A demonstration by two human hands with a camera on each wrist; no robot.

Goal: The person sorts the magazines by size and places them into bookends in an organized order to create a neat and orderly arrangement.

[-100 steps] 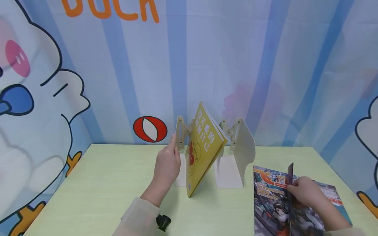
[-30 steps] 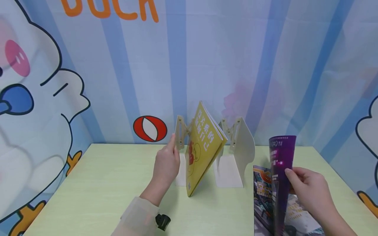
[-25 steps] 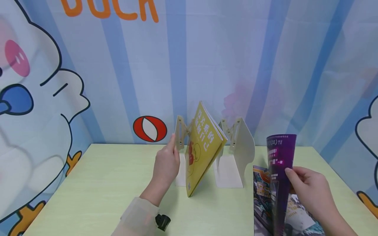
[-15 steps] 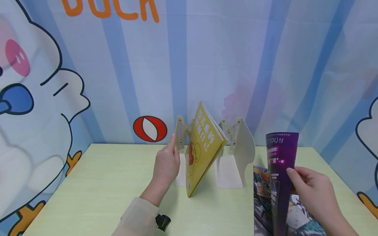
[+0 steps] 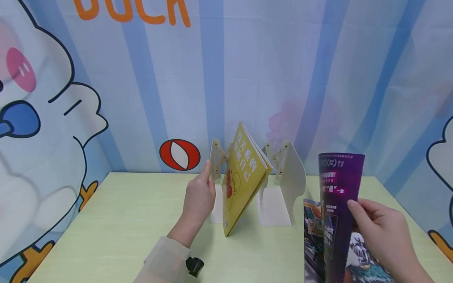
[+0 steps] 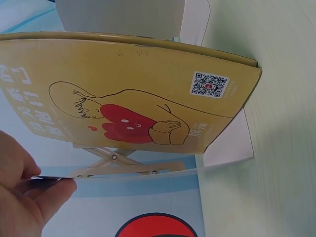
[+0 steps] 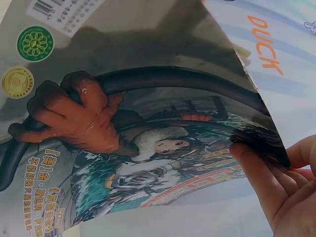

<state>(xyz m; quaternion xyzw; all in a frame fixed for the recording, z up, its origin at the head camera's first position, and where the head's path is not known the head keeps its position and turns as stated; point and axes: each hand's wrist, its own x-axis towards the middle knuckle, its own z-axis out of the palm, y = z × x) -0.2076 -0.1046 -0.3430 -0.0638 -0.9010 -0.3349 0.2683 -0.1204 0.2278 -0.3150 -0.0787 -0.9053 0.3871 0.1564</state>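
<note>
In the head view my left hand [image 5: 199, 196] is at the left plate of a cream metal folding bookend [image 5: 295, 173]. The left wrist view shows its thumb and fingers pinching that plate's edge. A yellow book [image 5: 244, 177] with a red heart drawing stands tilted between the plates. On the right, my right hand [image 5: 385, 232] pinches the edge of a magazine [image 5: 339, 188], raised and curved with a purple printed face. In the right wrist view the magazine's other side [image 7: 49, 98] shows a large gloved hand and a barcode. Dark illustrated magazine pages [image 5: 313, 243] lie beneath it.
The pale green table [image 5: 141, 220] reaches back to a blue striped cloth backdrop [image 5: 240, 70] with cartoon ducks. A black band [image 5: 194, 266] is on the left wrist. The bookend stands near the table's back edge.
My right hand has turned and raised the magazine, so its purple face now shows more widely, and has drifted slightly right. The left hand, bookend and yellow book stay in place.
</note>
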